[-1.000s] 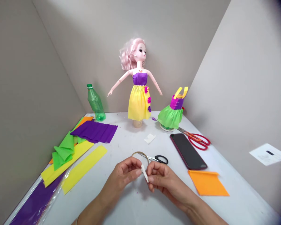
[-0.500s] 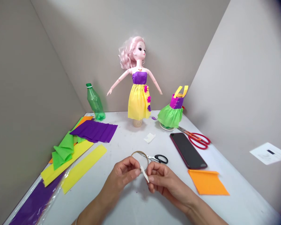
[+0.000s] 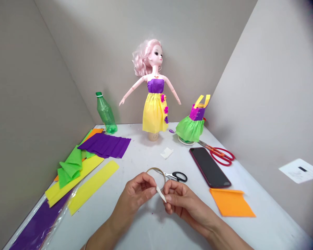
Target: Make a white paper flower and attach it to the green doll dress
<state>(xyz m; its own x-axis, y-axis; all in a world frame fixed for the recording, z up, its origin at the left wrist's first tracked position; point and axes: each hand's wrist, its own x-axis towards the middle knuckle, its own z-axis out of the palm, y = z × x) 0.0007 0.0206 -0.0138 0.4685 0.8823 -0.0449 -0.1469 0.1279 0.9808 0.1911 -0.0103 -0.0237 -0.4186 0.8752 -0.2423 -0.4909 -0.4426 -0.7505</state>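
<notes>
A thin white strip (image 3: pixel 161 194), perhaps folded tape or paper, is pinched between my two hands above the front of the table. My left hand (image 3: pixel 137 195) is closed on its upper end, thumb against forefinger. At the lower end, my right hand (image 3: pixel 181 198) grips it the same way. Just beyond the fingertips lies a tape roll (image 3: pixel 155 169), seen as a ring and partly hidden by my hands. Small black-handled scissors (image 3: pixel 179 176) touch or overlap the ring. A small white scrap (image 3: pixel 167 153) lies farther back.
A pink-haired doll (image 3: pixel 155 86) stands at the back between a green bottle (image 3: pixel 106 113) and a small green-skirted dress (image 3: pixel 191 126). Red scissors (image 3: pixel 221 155), a phone (image 3: pixel 210 167) and orange paper (image 3: pixel 232 203) lie right. Purple (image 3: pixel 105 145) and yellow sheets (image 3: pixel 94 187) lie left.
Almost nothing differs. Both hands keep their hold on the white strip, and the view has shifted very slightly.
</notes>
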